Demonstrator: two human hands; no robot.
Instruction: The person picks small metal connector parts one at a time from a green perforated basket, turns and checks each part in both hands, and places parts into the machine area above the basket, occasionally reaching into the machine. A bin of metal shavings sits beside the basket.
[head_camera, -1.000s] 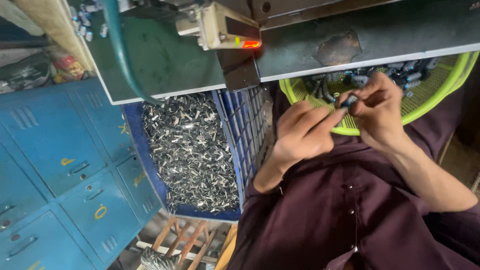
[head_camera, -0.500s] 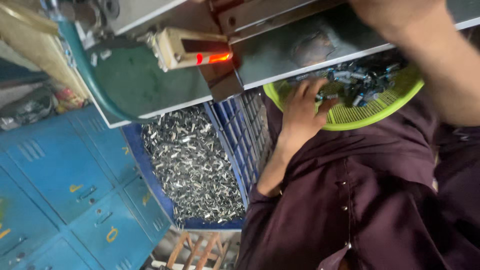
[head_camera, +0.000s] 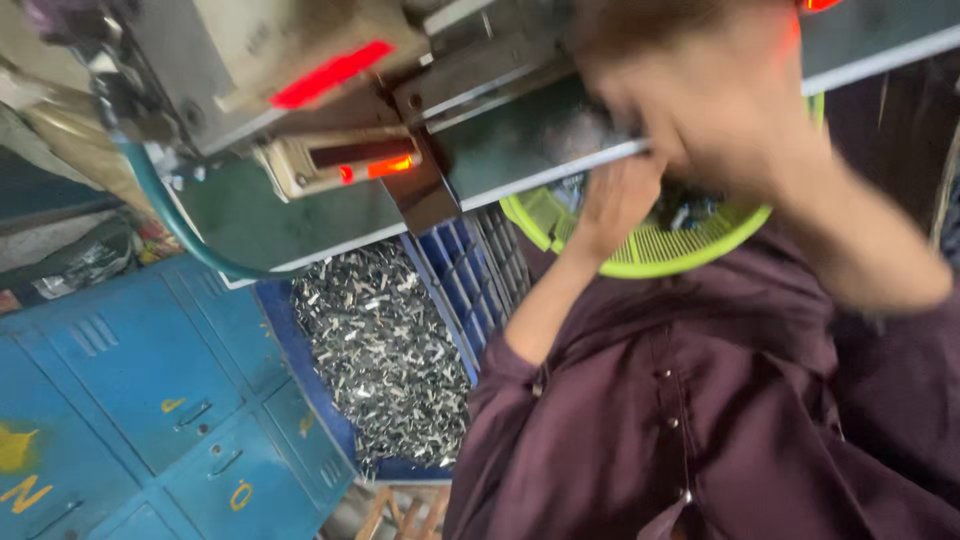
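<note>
L hand (head_camera: 618, 200) fingers curled in green basket (head_camera: 640, 255) of metal bits, grip unclear; R hand (head_camera: 730, 110) blurred, can't tell

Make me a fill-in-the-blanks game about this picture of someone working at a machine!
1. The left hand reaches into a round plastic basket coloured ___.
2. The small shiny metal pieces lie heaped in a slatted plastic crate coloured ___.
3. The right hand is raised at the edge of the grey machine table, and its picture is ___.

Missing words: green; blue; blurred
</note>
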